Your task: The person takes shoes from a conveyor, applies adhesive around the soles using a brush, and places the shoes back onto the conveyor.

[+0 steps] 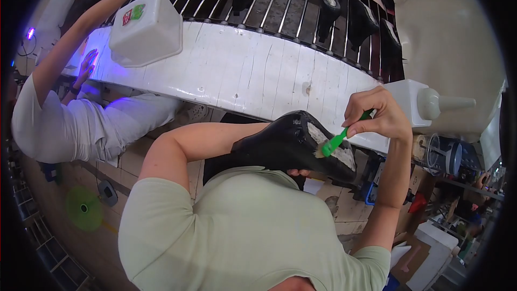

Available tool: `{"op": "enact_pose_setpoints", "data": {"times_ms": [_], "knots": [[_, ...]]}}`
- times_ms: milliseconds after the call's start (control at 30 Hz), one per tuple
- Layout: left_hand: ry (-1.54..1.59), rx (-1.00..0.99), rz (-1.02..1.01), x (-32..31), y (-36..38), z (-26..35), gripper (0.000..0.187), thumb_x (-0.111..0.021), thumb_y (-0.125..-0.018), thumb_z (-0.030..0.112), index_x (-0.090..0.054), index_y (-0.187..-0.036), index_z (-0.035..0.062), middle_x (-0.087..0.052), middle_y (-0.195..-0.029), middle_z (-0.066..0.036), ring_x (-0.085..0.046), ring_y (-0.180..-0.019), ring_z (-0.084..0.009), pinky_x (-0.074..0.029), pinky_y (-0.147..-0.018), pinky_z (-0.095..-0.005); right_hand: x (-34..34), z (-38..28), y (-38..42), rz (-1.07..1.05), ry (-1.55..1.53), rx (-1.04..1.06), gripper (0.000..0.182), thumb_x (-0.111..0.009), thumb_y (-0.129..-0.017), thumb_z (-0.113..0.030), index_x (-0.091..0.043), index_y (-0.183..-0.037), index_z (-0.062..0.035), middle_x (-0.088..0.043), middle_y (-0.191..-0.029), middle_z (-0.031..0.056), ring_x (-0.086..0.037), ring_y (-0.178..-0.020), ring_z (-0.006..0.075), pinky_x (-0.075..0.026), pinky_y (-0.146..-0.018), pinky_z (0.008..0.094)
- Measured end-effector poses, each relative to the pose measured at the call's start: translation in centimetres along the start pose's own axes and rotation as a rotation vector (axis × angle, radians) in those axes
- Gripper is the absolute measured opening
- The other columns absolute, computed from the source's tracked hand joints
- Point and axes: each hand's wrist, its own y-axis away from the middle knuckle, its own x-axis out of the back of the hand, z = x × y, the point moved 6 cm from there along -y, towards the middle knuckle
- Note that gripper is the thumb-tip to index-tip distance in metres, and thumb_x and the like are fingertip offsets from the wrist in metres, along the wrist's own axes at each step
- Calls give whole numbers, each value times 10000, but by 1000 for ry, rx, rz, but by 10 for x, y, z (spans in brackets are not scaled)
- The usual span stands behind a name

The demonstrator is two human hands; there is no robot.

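A black boot (277,143) lies sideways in front of my chest, its sole turned up and showing a pale, rough patch (343,156). My left hand (299,172) supports it from below; only a few fingertips show, curled against the boot, and the rest is hidden. My right hand (379,112) pinches the handle of a green brush (335,143). The brush's bristles touch the edge of the pale patch on the sole.
A white ledge (242,70) runs ahead of me, beside a rack of metal rollers (280,5) carrying several black boots (362,21). A white container (145,29) and a white box (404,99) stand on the ledge. A co-worker (70,124) sits at left.
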Motion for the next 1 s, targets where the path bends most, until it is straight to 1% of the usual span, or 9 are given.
{"op": "enact_pose_setpoints", "data": {"times_ms": [200, 267, 300, 500, 600, 767, 833, 933, 1000], "knots": [[-432, -170, 402, 32, -2, 25, 355, -460, -990, 288, -534, -1244, 51, -649, -936, -103, -662, -786, -164, -549, -676, -258, -9, -30, 9, 309, 123, 78, 168, -801, -686, -49, -646, -714, 7, -649, -706, 64, -629, -656, 150, -446, -583, 250], [-17, -9, 563, 22, 3, 35, 381, -416, -1006, 321, -527, -1266, 66, -641, -997, -83, -647, -850, -135, -527, -745, -235, -11, -34, 14, 391, 175, 53, 161, -797, -688, -35, -645, -717, 10, -644, -696, 62, -631, -650, 152, -446, -573, 247], [-230, -87, 462, 24, 5, 43, 508, -435, -990, 400, -393, -1398, 100, -547, -1233, -44, -558, -1069, -89, -467, -880, -241, -13, -36, 16, 419, 195, 52, 153, -791, -694, -34, -647, -721, 9, -642, -692, 62, -629, -645, 151, -446, -570, 245], [-142, -130, 614, 49, 11, 61, 612, -378, -958, 546, -510, -1279, 42, -605, -1152, -98, -615, -972, -135, -495, -859, -270, -1, -28, 27, 700, 386, -101, 104, -750, -747, -40, -654, -736, -1, -634, -679, 52, -593, -605, 120, -417, -543, 239], [-234, -203, 745, 46, 22, 85, 635, -370, -958, 548, -534, -1248, 8, -616, -1132, -107, -619, -952, -147, -496, -848, -273, -1, -18, 30, 690, 111, 36, 114, -762, -736, -42, -654, -725, -6, -640, -684, 49, -593, -606, 115, -406, -537, 239], [-271, -253, 779, 48, 39, 106, 545, -409, -978, 462, -560, -1198, -13, -621, -1106, -88, -607, -937, -122, -492, -846, -268, -10, -31, 25, 282, 117, 50, 146, -778, -719, -44, -643, -699, 7, -648, -692, 60, -601, -638, 98, -419, -546, 237], [-280, -486, 855, 52, 54, 118, 519, -432, -978, 436, -556, -1187, -22, -619, -1082, -80, -593, -936, -115, -474, -863, -259, -8, -32, 28, 231, 41, 172, 120, -757, -736, -20, -645, -716, 16, -647, -722, 56, -560, -612, 82, -412, -532, 234], [-530, -1091, 1147, 48, 87, 125, 533, -577, -917, 409, -526, -1173, -56, -574, -1118, -93, -517, -1019, -134, -409, -928, -291, 12, 7, 43, 704, -277, 18, 68, -717, -761, 13, -650, -759, 24, -648, -774, 51, -527, -603, 70, -398, -531, 217], [-664, -1430, 1372, 53, 107, 101, 613, -675, -842, 398, -495, -1221, -50, -558, -1168, -111, -512, -1076, -183, -400, -958, -345, 16, 31, 47, 927, -335, -14, 89, -665, -811, 6, -649, -897, 25, -642, -807, 39, -522, -640, 49, -379, -545, 191]]}}
